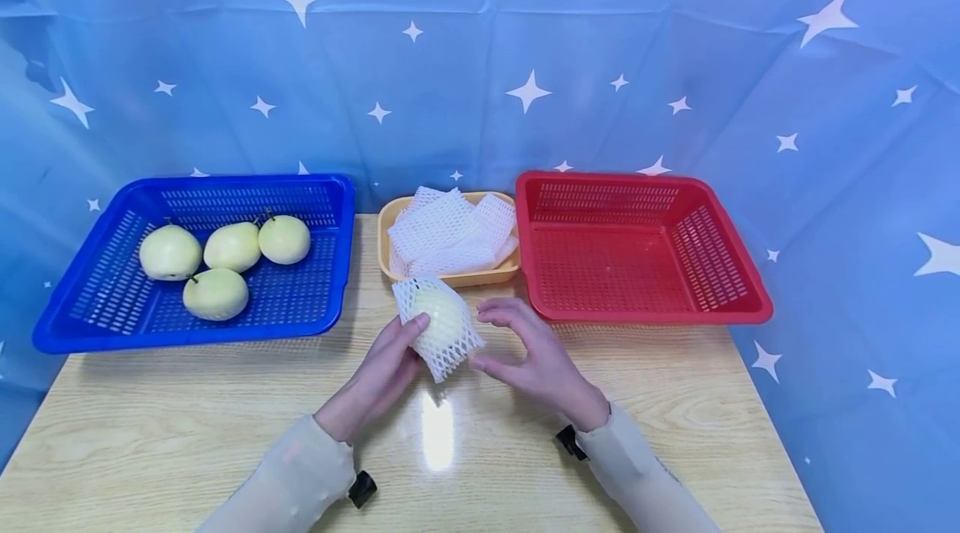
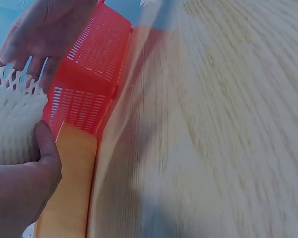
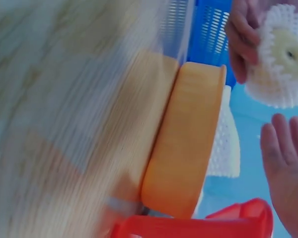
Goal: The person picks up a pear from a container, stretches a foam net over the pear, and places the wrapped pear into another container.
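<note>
A pale green pear (image 1: 433, 318) sits inside a white foam net sleeve (image 1: 450, 354), held above the table. My left hand (image 1: 386, 366) grips the sleeved pear from the left, its thumb lying across the netting. Just to the right, my right hand (image 1: 536, 354) is held apart from the sleeve with fingers parted and nothing between them. In the right wrist view, one end of the pear (image 3: 289, 52) shows through the sleeve's opening, while the right hand (image 3: 288, 163) faces it with extended fingers.
A blue basket (image 1: 341, 266) at the left holds several pears (image 1: 216, 294). Behind the hands, a yellow tray (image 1: 480, 276) carries a pile of foam net sleeves (image 1: 442, 228). The red basket (image 1: 600, 266) stands at the right. A starry blue cloth (image 1: 450, 57) hangs behind the table.
</note>
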`<state>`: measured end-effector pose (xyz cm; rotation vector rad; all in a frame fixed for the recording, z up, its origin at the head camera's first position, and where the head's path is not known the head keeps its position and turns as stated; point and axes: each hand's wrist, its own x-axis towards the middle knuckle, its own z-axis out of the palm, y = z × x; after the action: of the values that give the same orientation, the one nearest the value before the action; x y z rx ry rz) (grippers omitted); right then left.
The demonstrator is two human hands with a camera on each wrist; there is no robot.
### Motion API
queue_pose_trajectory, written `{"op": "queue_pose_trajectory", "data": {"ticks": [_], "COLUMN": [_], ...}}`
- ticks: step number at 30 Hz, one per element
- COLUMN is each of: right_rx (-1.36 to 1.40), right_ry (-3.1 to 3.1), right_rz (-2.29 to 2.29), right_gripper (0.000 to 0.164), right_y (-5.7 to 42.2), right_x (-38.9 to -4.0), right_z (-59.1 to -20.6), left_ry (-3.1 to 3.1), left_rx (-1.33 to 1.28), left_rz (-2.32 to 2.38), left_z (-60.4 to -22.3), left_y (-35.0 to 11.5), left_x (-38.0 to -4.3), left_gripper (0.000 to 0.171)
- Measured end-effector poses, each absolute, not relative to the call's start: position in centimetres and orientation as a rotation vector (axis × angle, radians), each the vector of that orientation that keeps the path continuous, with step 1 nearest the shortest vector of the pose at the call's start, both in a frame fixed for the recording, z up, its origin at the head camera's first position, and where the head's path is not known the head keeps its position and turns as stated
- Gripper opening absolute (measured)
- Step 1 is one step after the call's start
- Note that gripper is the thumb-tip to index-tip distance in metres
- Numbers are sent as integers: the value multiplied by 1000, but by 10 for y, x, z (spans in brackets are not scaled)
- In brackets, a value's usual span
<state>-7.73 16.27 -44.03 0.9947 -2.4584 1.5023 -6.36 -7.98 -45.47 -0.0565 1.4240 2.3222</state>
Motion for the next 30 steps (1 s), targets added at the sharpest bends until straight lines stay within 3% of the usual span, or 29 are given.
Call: {"op": "queue_pose_trajectory", "data": {"ticks": [13,25,30], "right_rx": [1166,1252,1041], "right_ry": [-2210,-2257,-2290], "right_rz": [1240,1233,1375], "right_gripper": [24,24,33], "right_y": [154,157,157], "right_x": [-77,-68,-66], "right_z": [-441,-443,-438], "left_ry": [1269,1524,1844], "left_rx": [-121,-120,-89], "left_rz": [2418,2339,2174], "left_z": [-449,-446,-439], "left_y": [-71,-70,-70], "left_x": [-63,-64,-67], "left_gripper": [67,63,66]}}
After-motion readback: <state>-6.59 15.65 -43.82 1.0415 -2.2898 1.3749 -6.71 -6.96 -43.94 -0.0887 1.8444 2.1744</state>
